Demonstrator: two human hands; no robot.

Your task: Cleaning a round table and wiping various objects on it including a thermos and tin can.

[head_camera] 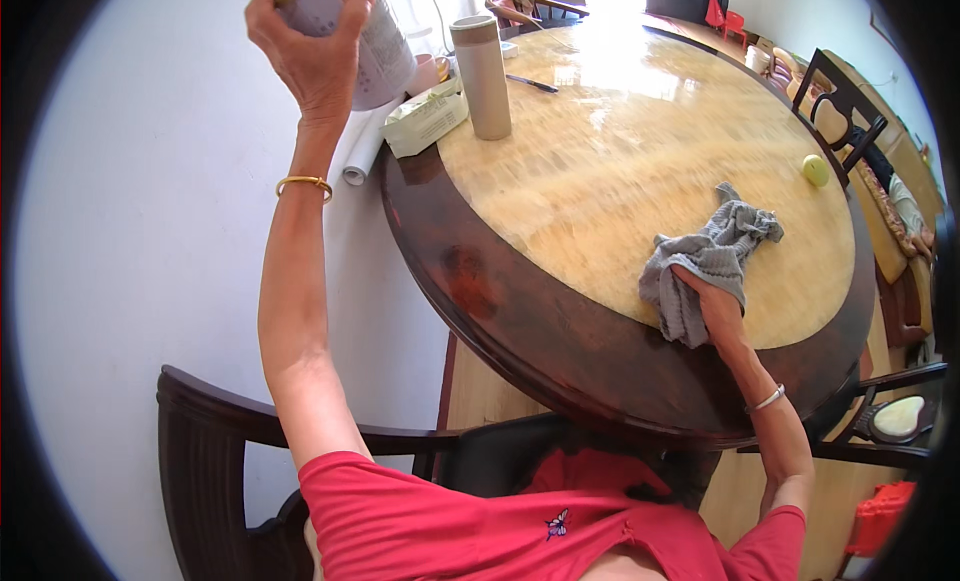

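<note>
My left hand is raised at the upper left and grips a large cylindrical container with a yellowish rim, partly cut off by the picture's top edge. Bunched in my right hand is a grey ribbed cloth, which rests on the pale, glossy centre of a round table near its right front side; the cloth hides most of the fingers. Beside the container stand a tall beige cylinder and a soft pack of wipes at the table's left edge.
A pen lies beyond the cylinder, and a round green object sits near the right rim. A white roll is by the wall. Dark wooden chairs stand around the table. At far right, a person's legs rest on a sofa.
</note>
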